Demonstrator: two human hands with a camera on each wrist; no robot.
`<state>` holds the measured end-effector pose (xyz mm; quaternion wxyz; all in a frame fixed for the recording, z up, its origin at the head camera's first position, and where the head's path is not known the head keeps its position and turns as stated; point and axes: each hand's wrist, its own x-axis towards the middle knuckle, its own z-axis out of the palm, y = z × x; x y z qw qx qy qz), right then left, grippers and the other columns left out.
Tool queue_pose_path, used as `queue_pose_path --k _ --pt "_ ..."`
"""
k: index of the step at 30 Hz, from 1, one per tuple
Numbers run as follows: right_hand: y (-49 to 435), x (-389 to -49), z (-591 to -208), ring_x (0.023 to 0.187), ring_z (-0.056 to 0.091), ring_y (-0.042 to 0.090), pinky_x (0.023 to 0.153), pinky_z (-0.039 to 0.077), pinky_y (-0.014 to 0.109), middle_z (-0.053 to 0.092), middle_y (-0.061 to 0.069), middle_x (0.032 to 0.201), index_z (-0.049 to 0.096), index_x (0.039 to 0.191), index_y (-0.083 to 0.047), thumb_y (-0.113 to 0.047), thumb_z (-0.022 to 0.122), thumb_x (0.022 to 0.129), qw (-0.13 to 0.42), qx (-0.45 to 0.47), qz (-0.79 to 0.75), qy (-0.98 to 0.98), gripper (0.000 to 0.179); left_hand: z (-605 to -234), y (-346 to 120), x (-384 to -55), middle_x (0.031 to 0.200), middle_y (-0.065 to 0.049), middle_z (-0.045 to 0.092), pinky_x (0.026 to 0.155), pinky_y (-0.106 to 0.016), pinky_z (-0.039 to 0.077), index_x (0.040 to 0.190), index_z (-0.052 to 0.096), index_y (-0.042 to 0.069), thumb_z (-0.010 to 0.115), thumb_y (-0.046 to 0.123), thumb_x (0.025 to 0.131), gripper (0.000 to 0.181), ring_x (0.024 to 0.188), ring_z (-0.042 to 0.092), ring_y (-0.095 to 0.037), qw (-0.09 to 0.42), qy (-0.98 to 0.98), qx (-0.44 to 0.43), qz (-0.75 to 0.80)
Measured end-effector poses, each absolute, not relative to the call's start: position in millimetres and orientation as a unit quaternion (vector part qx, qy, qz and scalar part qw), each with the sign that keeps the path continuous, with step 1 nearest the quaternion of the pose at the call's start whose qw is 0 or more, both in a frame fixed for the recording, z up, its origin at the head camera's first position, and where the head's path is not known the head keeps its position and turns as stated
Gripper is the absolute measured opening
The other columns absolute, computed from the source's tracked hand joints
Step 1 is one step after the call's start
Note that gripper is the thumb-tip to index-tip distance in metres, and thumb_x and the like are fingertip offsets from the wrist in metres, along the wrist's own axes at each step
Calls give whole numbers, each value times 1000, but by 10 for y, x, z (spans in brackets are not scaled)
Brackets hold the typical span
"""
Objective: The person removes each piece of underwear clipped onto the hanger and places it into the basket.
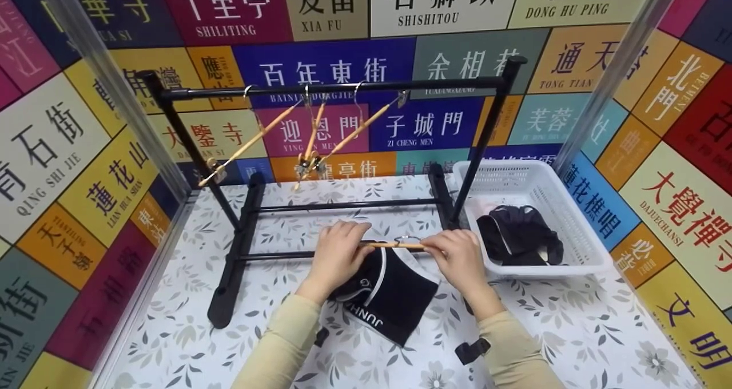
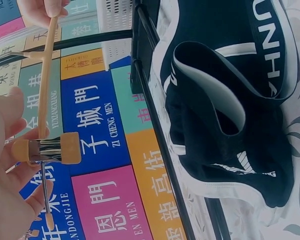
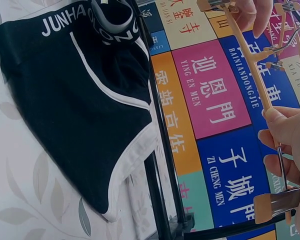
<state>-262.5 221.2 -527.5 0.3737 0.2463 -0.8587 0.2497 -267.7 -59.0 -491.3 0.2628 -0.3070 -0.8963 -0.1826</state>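
Note:
A wooden clip hanger with a metal hook and sliding metal clips is held level between both hands. My left hand grips one end, fingers beside a clip. The other end is pinched between thumb and fingers of my right hand; another clip sits near those fingers. Below the hanger, black underpants with white trim and a lettered waistband lie on the patterned table. Both wrist views show them apart from the clips, the waistband partly folded open.
Just beyond the hands stands a black rack, with several wooden clip hangers hooked on its top bar. A white basket to the right holds dark clothing. Lettered panels surround the table.

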Motion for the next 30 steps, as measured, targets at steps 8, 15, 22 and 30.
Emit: queue_pose_path --k 8,15,22,30 --pt "2207 -2620 -5283 76 61 23 83 40 47 71 -6 85 78 92 -21 -13 82 78 368 249 250 -860 17 -4932 -579 -2663 110 -6 67 87 -46 43 125 61 11 71 30 90 41 100 59 -26 270 -894 -310 -180" --pt "2191 -2605 -5284 76 61 22 85 40 47 70 -6 84 77 91 -20 -13 82 78 368 249 255 -859 16 -4970 -569 -2681 105 -3 67 84 -44 44 120 64 15 74 27 88 36 97 58 -25 274 -890 -314 -187" --pt "2172 -2604 -5289 76 61 23 85 40 48 70 -4 84 77 91 -17 -9 84 74 367 250 259 -858 20 -5010 -562 -2702 101 -2 67 80 -44 44 114 68 14 76 23 85 31 94 57 -25 290 -880 -320 -199" --pt "2168 -2596 -5289 77 62 23 86 41 49 71 -5 85 77 92 -18 -14 82 77 363 253 255 -860 16 -5032 -562 -2712 92 0 67 75 -42 43 93 72 15 76 23 85 12 88 55 -24 297 -876 -323 -200"
